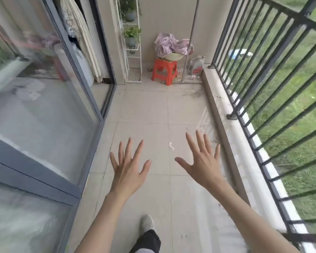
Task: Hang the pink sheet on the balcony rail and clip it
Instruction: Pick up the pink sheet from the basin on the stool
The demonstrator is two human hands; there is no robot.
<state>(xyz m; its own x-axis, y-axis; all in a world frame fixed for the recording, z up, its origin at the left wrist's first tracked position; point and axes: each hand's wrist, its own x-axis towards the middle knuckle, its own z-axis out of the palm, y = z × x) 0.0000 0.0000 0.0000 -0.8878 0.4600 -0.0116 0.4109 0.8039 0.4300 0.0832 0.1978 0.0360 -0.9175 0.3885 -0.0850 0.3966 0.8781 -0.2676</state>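
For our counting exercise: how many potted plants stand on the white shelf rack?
2: one potted plant on an upper tier of the white shelf rack, another a tier below. Lower tiers look bare.

Count on the balcony: two hands, a left hand [128, 168] and a right hand [202, 161], each showing five spread fingers. One pink sheet [169, 45] (bundled in one basin [172, 56]). One red stool [164, 70]. One white plant rack [133, 52] bearing two potted plants [130, 36]. One shoe [146, 222]. One scrap of litter [171, 146] on the floor.
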